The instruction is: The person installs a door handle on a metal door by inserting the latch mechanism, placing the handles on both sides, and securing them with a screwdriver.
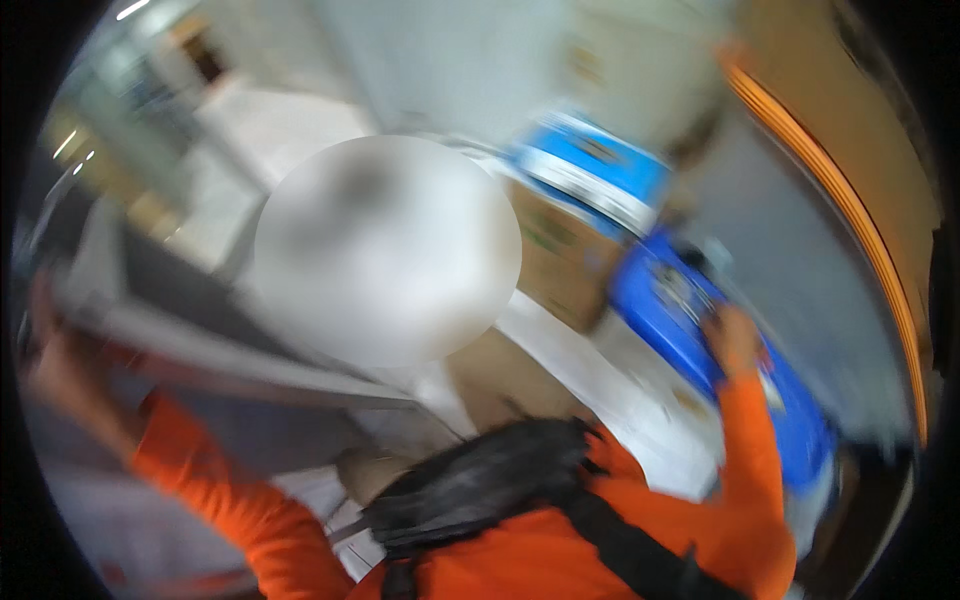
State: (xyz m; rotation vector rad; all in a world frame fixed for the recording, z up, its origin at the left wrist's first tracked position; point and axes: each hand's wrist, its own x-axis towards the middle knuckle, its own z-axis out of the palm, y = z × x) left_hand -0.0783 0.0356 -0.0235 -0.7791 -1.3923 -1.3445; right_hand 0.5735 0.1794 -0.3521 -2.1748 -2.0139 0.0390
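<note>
Motion smears the whole picture. My left hand [75, 375] is at the far left, its fingers raised by the outer end of a long grey panel-like thing [220, 345]; whether they grip it is too blurred to tell. To the right, my right hand [735, 340] is over a long blue plastic piece [650, 310], like a bin or lid. Small metallic-looking items [680, 290] lie on the blue surface close to its fingertips. The right fingers are smeared, so a hold on any item cannot be made out. Both arms wear orange sleeves.
A blue and white box [595, 165] sits on a brown cardboard box [560, 250] beyond the blue plastic. An orange ribbed strip [835, 185] curves along the right. A pale blurred oval [390, 260] covers the middle. A black strapped bag [480, 485] is at my front.
</note>
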